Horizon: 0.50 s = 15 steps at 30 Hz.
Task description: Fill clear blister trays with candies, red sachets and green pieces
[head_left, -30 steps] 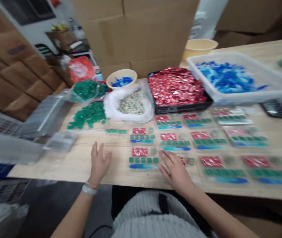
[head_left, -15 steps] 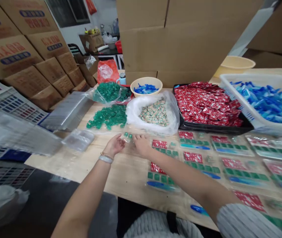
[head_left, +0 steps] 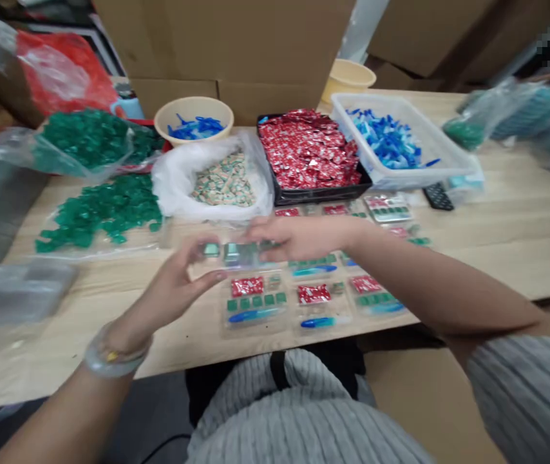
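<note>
My left hand (head_left: 173,283) and my right hand (head_left: 294,237) hold a clear plastic tray (head_left: 236,253) with a few green pieces in it, just above the wooden table (head_left: 511,225). The left fingers pinch its left end, the right hand grips its right end. Below it lie filled clear trays (head_left: 256,303), each with a red packet, a row of green pieces and a blue tool. A loose pile of green pieces (head_left: 101,209) lies to the left.
At the back stand a white bag of pale packets (head_left: 224,180), a black tray of red packets (head_left: 311,151), a clear bin of blue tools (head_left: 391,138), a beige bowl (head_left: 192,119) and cardboard boxes (head_left: 227,45). Empty clear trays (head_left: 14,293) sit at left.
Both hands have lifted the partly filled clear tray off the table and drawn it toward me. My view has swung to the right and down.
</note>
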Motion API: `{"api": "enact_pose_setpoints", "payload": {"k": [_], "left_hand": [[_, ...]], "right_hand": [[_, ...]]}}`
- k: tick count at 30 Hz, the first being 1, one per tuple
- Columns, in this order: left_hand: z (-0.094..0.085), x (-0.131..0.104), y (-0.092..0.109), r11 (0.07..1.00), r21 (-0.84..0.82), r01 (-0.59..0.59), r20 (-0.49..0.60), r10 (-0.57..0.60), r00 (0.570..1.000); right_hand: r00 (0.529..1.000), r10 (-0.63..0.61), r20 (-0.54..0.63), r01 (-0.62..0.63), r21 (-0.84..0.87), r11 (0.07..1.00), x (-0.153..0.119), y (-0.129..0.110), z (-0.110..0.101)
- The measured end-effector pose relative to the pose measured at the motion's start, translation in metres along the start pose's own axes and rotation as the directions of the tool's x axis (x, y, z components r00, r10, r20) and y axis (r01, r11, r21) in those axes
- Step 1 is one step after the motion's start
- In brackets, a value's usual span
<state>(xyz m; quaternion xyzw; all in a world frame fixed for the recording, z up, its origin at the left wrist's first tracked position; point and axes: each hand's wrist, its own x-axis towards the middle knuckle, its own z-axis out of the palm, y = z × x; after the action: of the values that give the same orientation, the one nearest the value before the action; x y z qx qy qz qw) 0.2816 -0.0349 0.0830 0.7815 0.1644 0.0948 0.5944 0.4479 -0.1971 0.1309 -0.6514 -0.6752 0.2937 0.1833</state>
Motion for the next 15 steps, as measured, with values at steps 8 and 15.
{"api": "enact_pose_setpoints", "payload": {"k": [8, 15], "left_hand": [[0.167, -0.026, -0.028, 0.67, -0.434, 0.603, 0.497, -0.381, 0.78], [0.179, -0.023, -0.044, 0.888, 0.122, 0.444, 0.501, -0.441, 0.745]], "right_hand": [[0.498, 0.864, -0.068, -0.409, 0.86, 0.304, -0.185, 0.048, 0.108], [0.351, 0.932, -0.091, -0.34, 0.915, 0.217, -0.197, 0.077, 0.164]]}}
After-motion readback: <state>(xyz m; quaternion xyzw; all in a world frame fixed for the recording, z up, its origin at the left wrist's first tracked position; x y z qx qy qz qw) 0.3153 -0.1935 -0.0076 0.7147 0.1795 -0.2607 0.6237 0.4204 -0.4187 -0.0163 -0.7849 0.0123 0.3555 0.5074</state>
